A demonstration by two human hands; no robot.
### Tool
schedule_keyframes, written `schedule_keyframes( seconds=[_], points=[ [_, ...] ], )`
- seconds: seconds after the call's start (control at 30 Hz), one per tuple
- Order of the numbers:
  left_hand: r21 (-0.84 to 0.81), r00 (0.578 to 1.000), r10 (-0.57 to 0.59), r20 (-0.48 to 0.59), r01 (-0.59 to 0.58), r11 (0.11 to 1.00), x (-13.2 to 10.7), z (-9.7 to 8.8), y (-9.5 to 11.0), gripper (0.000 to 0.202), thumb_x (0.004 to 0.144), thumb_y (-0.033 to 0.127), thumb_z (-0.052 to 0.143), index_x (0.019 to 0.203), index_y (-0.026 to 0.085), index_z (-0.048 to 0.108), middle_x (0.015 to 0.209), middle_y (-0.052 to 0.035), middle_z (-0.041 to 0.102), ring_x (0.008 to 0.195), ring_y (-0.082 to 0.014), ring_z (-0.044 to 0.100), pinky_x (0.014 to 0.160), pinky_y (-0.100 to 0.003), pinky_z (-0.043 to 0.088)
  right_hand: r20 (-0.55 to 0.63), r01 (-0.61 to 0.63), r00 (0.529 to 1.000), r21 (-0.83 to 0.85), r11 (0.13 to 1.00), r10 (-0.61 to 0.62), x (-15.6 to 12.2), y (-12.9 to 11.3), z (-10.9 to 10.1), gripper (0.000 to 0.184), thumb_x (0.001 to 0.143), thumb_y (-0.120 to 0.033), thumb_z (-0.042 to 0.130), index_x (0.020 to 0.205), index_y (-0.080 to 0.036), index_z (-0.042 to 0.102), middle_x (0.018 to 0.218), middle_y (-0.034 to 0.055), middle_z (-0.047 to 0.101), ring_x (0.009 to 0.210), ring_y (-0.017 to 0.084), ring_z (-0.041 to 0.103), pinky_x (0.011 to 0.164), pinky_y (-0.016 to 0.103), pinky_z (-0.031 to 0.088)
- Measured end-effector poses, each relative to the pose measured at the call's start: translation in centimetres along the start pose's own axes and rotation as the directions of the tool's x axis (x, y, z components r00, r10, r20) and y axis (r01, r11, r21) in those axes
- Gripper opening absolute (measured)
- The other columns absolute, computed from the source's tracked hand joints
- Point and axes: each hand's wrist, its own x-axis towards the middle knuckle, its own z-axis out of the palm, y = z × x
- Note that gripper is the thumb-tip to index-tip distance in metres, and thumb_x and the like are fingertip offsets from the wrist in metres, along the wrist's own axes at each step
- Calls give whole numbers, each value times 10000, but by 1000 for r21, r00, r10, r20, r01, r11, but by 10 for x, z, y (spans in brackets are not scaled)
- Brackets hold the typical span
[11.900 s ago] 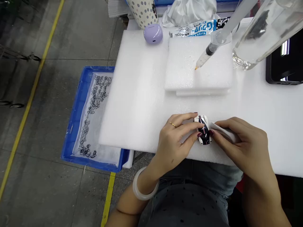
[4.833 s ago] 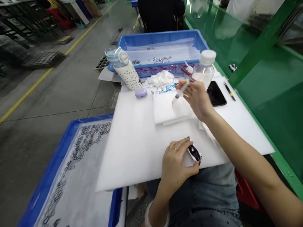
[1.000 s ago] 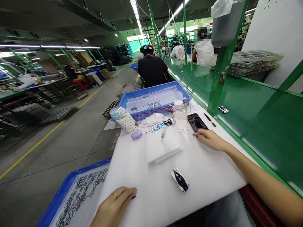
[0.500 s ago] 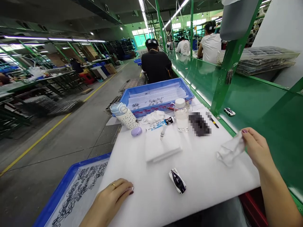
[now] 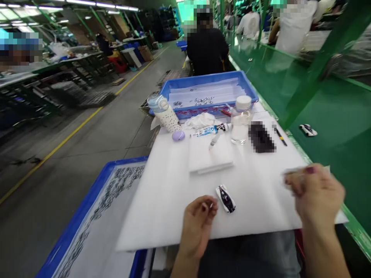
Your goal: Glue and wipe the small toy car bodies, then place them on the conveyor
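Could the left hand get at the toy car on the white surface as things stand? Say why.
Probably yes: the left hand is close beside the toy car, and nothing visible stands between them.

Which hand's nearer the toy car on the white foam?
Left. The left hand is close beside the toy car, on its left; the right hand is well off to its right.

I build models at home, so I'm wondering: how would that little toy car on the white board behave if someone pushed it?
The toy car looks low and long, so it probably won't tip easily. Its glossy surface suggests it's stiff and perhaps slippery. Being car-shaped, it may roll, though its underside is hidden.
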Motion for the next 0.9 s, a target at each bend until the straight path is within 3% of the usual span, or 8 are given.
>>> schedule_keyframes(
  seconds=[0.03, 0.1, 0.17, 0.33, 0.5, 0.67, 0.83, 0.9],
  points=[
    [-89, 997, -57, 49, 62, 994, -2, 11, -7, 380, 490, 425, 967, 723, 183, 790, 726, -43, 745, 633, -105, 673, 614, -161, 567, 186, 42, 982, -95, 995, -24, -15, -2, 13, 256, 856, -317, 677, 668, -202, 547, 464, -60, 475, 403, 92, 425, 443, 233, 424],
    [-199, 985, -93, 149, 121, 973, -3, 23, -15, 337, 535, 400, 958, 728, 179, 792, 703, -33, 735, 623, -95, 670, 629, -163, 561, 486, 213, 868, -185, 959, -99, -41, -5, 33, 129, 850, -252, 690, 755, -190, 628, 581, -31, 596, 458, 91, 507, 413, 201, 401],
    [-244, 973, -97, 209, 148, 958, -2, 24, -16, 300, 578, 384, 944, 736, 178, 794, 689, -30, 733, 607, -94, 672, 623, -169, 556, 621, 365, 751, -111, 924, -222, -58, -4, 46, 39, 872, -162, 647, 861, -191, 671, 677, -14, 662, 526, 98, 590, 467, 191, 465],
    [-248, 977, -95, 189, 141, 958, -2, 14, -14, 304, 568, 391, 944, 736, 186, 795, 640, -18, 726, 567, -93, 654, 561, -166, 531, 597, 630, 625, -5, 777, -503, -68, 2, 63, 196, 876, -72, 600, 1013, -172, 699, 848, 53, 675, 649, 112, 651, 553, 204, 530],
    [-243, 984, -87, 153, 123, 962, -3, 14, -18, 275, 560, 371, 950, 686, 191, 784, 646, -6, 729, 576, -72, 638, 587, -152, 529, 715, 778, 448, -15, 628, -537, -58, -7, 55, 133, 890, -130, 602, 998, -150, 677, 819, 47, 612, 595, 95, 558, 502, 232, 453],
    [-217, 982, -87, 167, 123, 968, -3, 15, -19, 300, 521, 376, 963, 666, 184, 783, 619, -28, 731, 546, -101, 655, 520, -162, 519, 731, 793, 457, -76, 604, -508, -45, -19, 48, 159, 869, -108, 655, 1014, -173, 658, 801, 22, 617, 595, 91, 537, 525, 241, 443],
    [-184, 989, -50, 138, 75, 980, -4, 15, -17, 256, 552, 364, 954, 662, 209, 782, 641, -6, 741, 574, -84, 664, 594, -160, 557, 821, 791, 334, 22, 611, -463, -51, -21, 53, 131, 930, -146, 565, 1020, -131, 660, 824, 56, 649, 615, 119, 587, 499, 266, 436],
    [-159, 989, -40, 141, 62, 985, -4, 16, -17, 276, 545, 386, 952, 675, 206, 788, 649, -26, 748, 566, -107, 679, 561, -173, 561, 844, 796, 338, -21, 605, -416, -47, -24, 46, 118, 929, -143, 563, 982, -145, 668, 819, 52, 657, 587, 116, 580, 493, 275, 430]
  ],
)
